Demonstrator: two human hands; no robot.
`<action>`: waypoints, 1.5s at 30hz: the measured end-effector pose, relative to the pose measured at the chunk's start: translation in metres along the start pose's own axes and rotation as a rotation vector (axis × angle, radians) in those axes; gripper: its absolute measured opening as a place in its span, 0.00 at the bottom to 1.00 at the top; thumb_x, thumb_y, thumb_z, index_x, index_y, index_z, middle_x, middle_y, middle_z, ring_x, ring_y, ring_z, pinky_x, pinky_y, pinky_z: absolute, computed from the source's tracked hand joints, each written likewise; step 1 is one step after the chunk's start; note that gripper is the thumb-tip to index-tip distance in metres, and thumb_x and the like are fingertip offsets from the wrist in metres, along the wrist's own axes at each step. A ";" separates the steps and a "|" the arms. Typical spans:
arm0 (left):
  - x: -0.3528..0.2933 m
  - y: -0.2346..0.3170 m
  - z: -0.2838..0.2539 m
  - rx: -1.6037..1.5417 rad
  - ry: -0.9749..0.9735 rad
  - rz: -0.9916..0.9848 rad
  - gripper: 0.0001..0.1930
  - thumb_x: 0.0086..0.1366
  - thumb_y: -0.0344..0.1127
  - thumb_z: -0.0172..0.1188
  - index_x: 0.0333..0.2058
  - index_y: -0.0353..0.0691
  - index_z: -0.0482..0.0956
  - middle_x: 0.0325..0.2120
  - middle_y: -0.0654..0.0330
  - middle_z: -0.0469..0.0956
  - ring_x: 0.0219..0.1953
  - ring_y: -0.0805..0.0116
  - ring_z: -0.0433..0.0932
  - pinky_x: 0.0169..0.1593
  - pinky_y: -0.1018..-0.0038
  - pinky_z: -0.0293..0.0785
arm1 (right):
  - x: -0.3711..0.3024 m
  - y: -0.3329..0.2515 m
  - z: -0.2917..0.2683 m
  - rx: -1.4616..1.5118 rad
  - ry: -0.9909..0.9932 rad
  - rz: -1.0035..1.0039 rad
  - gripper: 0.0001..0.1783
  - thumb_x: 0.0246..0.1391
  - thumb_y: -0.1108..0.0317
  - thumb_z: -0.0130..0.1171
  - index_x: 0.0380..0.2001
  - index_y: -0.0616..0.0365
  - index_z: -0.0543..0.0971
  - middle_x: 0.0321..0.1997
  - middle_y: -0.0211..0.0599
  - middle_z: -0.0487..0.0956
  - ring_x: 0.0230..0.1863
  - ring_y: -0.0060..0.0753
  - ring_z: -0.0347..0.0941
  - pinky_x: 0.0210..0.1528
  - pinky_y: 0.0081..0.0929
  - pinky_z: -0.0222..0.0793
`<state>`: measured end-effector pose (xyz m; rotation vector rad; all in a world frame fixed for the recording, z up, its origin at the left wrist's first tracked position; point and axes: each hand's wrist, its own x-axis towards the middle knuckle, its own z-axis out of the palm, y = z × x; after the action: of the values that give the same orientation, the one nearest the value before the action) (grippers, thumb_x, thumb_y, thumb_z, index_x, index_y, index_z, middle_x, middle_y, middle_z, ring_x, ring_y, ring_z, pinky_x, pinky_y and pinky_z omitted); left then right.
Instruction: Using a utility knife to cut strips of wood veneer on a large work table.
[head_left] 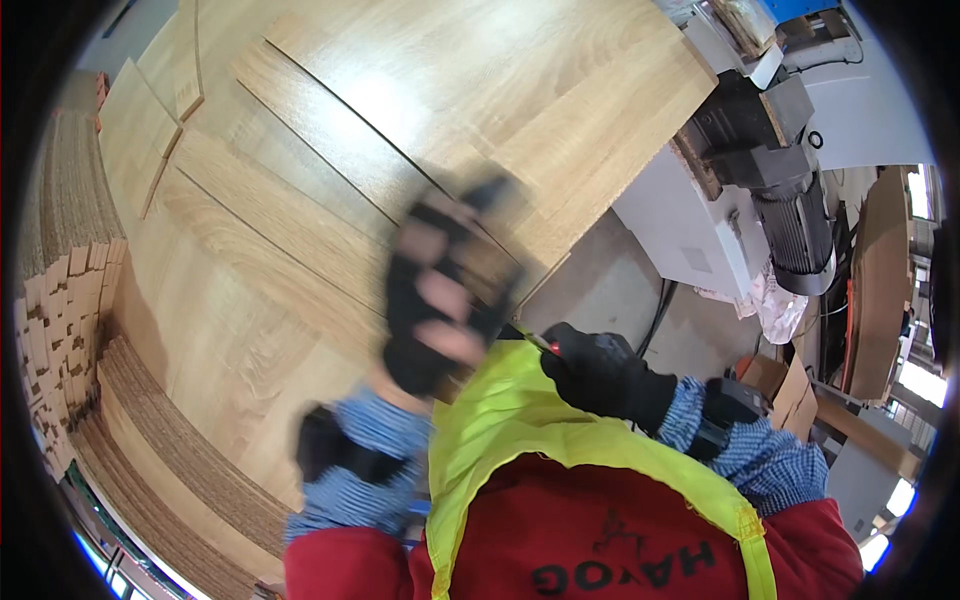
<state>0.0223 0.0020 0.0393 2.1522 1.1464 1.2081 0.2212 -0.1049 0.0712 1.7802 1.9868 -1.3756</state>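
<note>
My left hand (440, 285), in a black glove with openings on its back, is smeared by motion above the wood-grain boards. Its fingers and anything in them cannot be made out. Close to my body, my right hand (605, 375) wears a black glove and is closed around a slim yellow-green item with a red spot (540, 341). Most of that item is hidden in the glove. Beneath the left hand, narrow light-wood strips (320, 150) lie side by side on larger wood-grain panels (590, 90). A yellow apron (500, 400) reaches up to both hands.
Stacked boards with raw chipboard edges (190, 450) rise at the left, beside a tall pile of cut pieces (65, 300). Past the panels' right edge stands a white machine housing (670, 220) with a dark finned motor (797, 230). Cardboard (795, 405) sits at the lower right.
</note>
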 end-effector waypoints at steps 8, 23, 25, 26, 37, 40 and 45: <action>0.174 -0.240 -0.134 0.545 -0.142 -0.441 0.49 0.51 0.58 0.68 0.62 0.30 0.59 0.60 0.44 0.64 0.63 0.54 0.62 0.63 0.69 0.60 | 0.015 -0.031 -0.026 0.609 0.291 -0.004 0.11 0.53 0.75 0.53 0.41 0.61 0.71 0.29 0.39 0.70 0.29 0.37 0.73 0.29 0.32 0.69; 0.148 -0.227 -0.155 0.485 -0.269 -0.554 0.46 0.52 0.54 0.69 0.64 0.36 0.59 0.61 0.48 0.64 0.64 0.59 0.62 0.64 0.68 0.58 | 0.007 -0.002 -0.053 -0.074 0.258 -0.071 0.12 0.56 0.67 0.54 0.37 0.64 0.66 0.15 0.40 0.70 0.19 0.43 0.74 0.21 0.39 0.68; 0.142 -0.206 -0.151 0.598 -0.220 -0.516 0.43 0.55 0.52 0.67 0.63 0.37 0.60 0.60 0.48 0.65 0.63 0.58 0.63 0.64 0.69 0.58 | 0.005 0.002 -0.045 -0.112 0.301 -0.132 0.09 0.55 0.66 0.54 0.33 0.59 0.68 0.16 0.42 0.73 0.17 0.49 0.71 0.20 0.41 0.67; 0.139 -0.189 -0.140 0.594 -0.145 -0.339 0.39 0.57 0.49 0.65 0.62 0.36 0.61 0.60 0.48 0.65 0.62 0.58 0.64 0.64 0.69 0.58 | 0.003 0.006 -0.040 -0.114 0.305 -0.129 0.09 0.55 0.66 0.54 0.33 0.59 0.68 0.16 0.42 0.73 0.17 0.49 0.71 0.20 0.41 0.67; 0.006 0.068 0.087 -0.455 -0.489 0.169 0.21 0.52 0.40 0.68 0.43 0.38 0.79 0.43 0.52 0.79 0.48 0.54 0.77 0.54 0.62 0.71 | 0.001 0.049 -0.007 0.705 0.419 -0.413 0.10 0.52 0.72 0.58 0.39 0.59 0.77 0.39 0.42 0.76 0.39 0.34 0.76 0.39 0.27 0.74; 0.004 0.067 0.093 -0.497 -0.399 0.171 0.19 0.52 0.44 0.67 0.40 0.38 0.81 0.37 0.53 0.81 0.44 0.52 0.79 0.50 0.61 0.73 | 0.000 0.056 0.007 0.958 0.412 -0.378 0.14 0.49 0.75 0.62 0.41 0.56 0.77 0.48 0.38 0.74 0.49 0.33 0.73 0.48 0.26 0.71; 0.002 0.061 0.098 -0.355 -0.464 0.123 0.19 0.54 0.44 0.64 0.42 0.39 0.81 0.39 0.53 0.81 0.42 0.52 0.79 0.53 0.63 0.72 | 0.008 0.059 0.012 0.906 0.269 -0.157 0.16 0.52 0.73 0.61 0.45 0.57 0.75 0.46 0.36 0.76 0.49 0.30 0.73 0.50 0.26 0.71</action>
<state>0.1329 -0.0276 0.0293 2.0892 0.5642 0.8160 0.2636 -0.1145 0.0287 2.2521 1.7562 -2.4825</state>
